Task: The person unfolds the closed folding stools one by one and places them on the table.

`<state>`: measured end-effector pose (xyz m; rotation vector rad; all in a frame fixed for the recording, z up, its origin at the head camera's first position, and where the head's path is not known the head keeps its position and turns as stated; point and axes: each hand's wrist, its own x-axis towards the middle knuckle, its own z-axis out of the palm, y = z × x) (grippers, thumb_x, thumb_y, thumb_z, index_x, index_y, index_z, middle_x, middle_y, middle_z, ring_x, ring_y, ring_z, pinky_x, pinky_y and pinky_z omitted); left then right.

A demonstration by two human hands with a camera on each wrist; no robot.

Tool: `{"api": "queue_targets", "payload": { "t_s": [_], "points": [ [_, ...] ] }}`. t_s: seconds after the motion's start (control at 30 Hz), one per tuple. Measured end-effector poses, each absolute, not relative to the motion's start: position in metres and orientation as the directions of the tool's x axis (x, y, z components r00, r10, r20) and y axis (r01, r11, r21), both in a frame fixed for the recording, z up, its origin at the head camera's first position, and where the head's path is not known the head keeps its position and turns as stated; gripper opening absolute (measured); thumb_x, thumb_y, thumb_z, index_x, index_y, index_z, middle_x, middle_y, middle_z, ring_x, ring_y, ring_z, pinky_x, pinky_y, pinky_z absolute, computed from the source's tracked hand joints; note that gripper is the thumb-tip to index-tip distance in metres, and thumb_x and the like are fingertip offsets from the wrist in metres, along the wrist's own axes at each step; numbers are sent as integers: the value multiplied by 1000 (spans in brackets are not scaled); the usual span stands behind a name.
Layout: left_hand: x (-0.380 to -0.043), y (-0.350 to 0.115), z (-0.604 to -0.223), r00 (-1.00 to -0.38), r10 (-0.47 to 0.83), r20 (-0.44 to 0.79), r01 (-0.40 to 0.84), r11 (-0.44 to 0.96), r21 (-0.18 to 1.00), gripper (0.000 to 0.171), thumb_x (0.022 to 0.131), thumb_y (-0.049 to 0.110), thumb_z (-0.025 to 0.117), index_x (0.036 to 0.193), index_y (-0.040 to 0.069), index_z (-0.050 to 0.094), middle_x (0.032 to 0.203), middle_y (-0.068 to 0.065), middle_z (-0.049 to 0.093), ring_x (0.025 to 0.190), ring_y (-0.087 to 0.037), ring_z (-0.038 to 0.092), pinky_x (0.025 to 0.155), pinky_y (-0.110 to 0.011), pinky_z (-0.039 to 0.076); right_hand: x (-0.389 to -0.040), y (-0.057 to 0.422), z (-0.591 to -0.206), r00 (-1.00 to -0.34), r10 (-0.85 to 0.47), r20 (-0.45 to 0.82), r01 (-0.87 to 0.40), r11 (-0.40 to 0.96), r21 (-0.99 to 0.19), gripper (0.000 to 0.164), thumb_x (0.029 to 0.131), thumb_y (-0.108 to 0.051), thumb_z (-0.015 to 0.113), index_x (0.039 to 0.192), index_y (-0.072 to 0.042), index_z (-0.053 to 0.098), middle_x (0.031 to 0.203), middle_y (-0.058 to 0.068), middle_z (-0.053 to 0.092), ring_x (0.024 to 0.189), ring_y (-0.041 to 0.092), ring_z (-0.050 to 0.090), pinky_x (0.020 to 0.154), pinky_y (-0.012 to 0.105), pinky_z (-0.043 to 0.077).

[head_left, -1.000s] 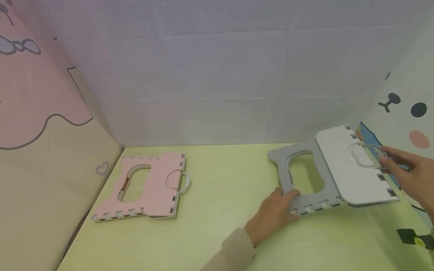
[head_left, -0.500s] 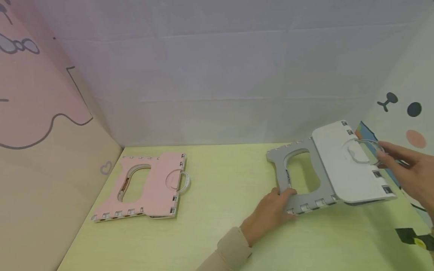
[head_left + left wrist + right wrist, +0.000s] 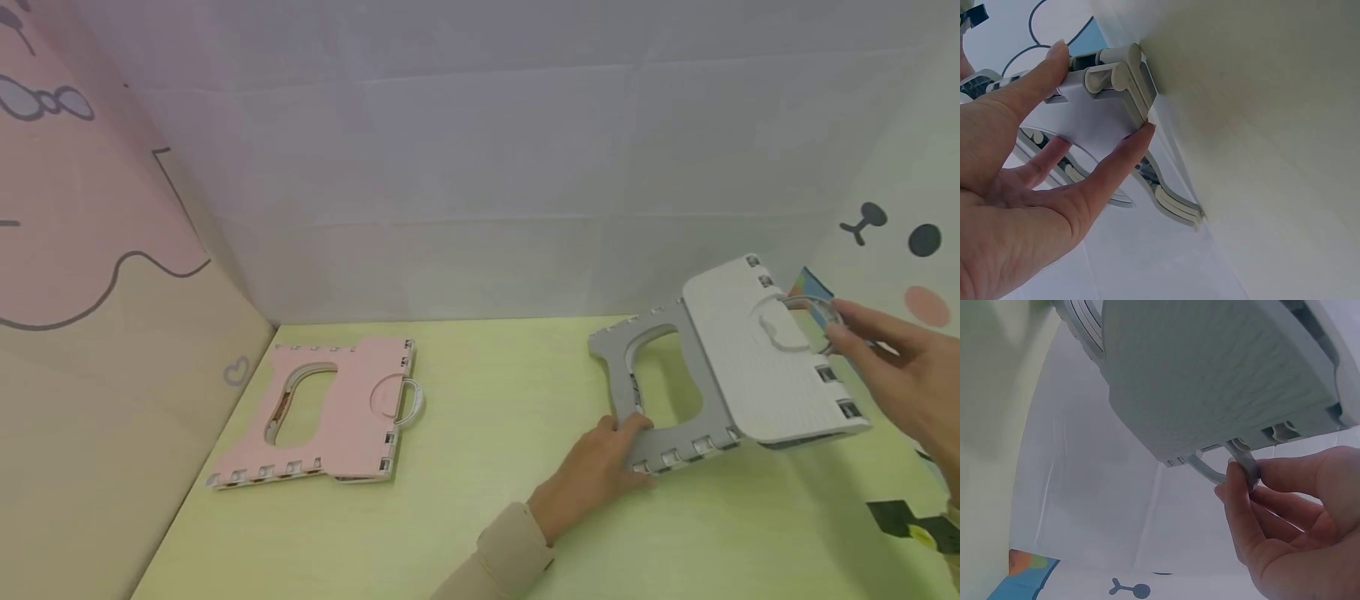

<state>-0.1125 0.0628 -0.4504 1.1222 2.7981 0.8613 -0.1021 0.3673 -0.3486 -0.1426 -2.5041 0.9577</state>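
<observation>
Left hand (image 3: 588, 477) clamped on folded stool (image 3: 738, 367), right hand (image 3: 903, 367) pinching handle (image 3: 1244, 462), toward table's (image 3: 487, 417) right edge: likely repositioning, next needs steady 2-handed support.

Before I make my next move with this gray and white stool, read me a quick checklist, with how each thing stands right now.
1. Right hand on the handle: ok, the fingers pinch it.
2. Left hand on the gray leg section: ok, it holds the near corner.
3. Gray and white stool folded: ok, it looks flat.
4. Stool lying level on the table: not ok, the handle end is raised.
5. Pink stool out of the way: ok, it lies apart on the left.
6. Near leg corner touching the table: cannot tell, the left hand partly covers it.
</observation>
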Motion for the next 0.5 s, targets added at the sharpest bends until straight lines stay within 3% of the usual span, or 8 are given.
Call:
{"api": "queue_targets", "payload": {
  "t_s": [0.07, 0.13, 0.23, 0.3, 0.4, 0.47, 0.5],
  "points": [
    [-112, 62, -450, -747, 640, 179, 630, 597, 496, 64, 82, 33, 87, 134, 16, 55, 102, -4, 64, 78, -4, 55, 63, -11, 43, -102, 365, -346, -890, 242, 386, -73, 760, -646, 48, 110, -22, 50, 153, -1, 43, 146, 38, 46, 101, -29, 33, 110, 9, 30],
    [-113, 62, -449, -748, 641, 169, 626, 600, 498, 64, 82, 33, 87, 134, 17, 55, 103, -4, 64, 78, -4, 55, 63, -11, 44, -102, 362, -342, -897, 239, 373, -61, 766, -640, 49, 110, -23, 49, 154, -2, 42, 145, 39, 46, 124, -16, 41, 113, 13, 29],
    [-113, 60, -449, -745, 648, 160, 625, 594, 507, 62, 84, 33, 86, 135, 16, 54, 104, -5, 64, 80, -4, 56, 65, -11, 45, -102, 356, -336, -914, 250, 320, -13, 770, -638, 51, 111, -26, 47, 157, -6, 38, 147, 40, 43, 144, 28, 42, 118, 24, 28],
    [-113, 59, -449, -740, 655, 154, 625, 583, 520, 61, 86, 32, 84, 136, 15, 53, 105, -5, 64, 81, -4, 56, 66, -11, 45, -103, 351, -333, -921, 259, 290, 14, 768, -641, 52, 111, -28, 47, 158, -8, 36, 147, 39, 43, 136, 57, 38, 115, 18, 30],
    [-114, 57, -449, -732, 664, 151, 626, 568, 535, 59, 88, 31, 82, 136, 14, 52, 106, -5, 63, 84, -3, 55, 68, -10, 45, -103, 348, -331, -916, 272, 296, 23, 771, -637, 53, 109, -30, 50, 157, -11, 40, 142, 36, 50, 139, 15, 47, 94, -1, 34],
    [-114, 56, -450, -729, 667, 150, 626, 562, 540, 59, 89, 32, 82, 136, 13, 52, 106, -5, 63, 84, -3, 55, 68, -10, 45, -104, 347, -330, -911, 263, 317, 0, 770, -638, 52, 108, -28, 54, 155, -9, 43, 135, 34, 55, 120, -13, 49, 77, -5, 32],
    [-115, 55, -450, -727, 669, 154, 629, 560, 540, 59, 89, 32, 82, 136, 13, 51, 107, -6, 63, 85, -4, 56, 69, -10, 45, -104, 347, -330, -909, 260, 325, -12, 765, -644, 52, 107, -28, 56, 154, -9, 44, 130, 24, 60, 109, -21, 48, 75, -4, 32]
  ]
}}
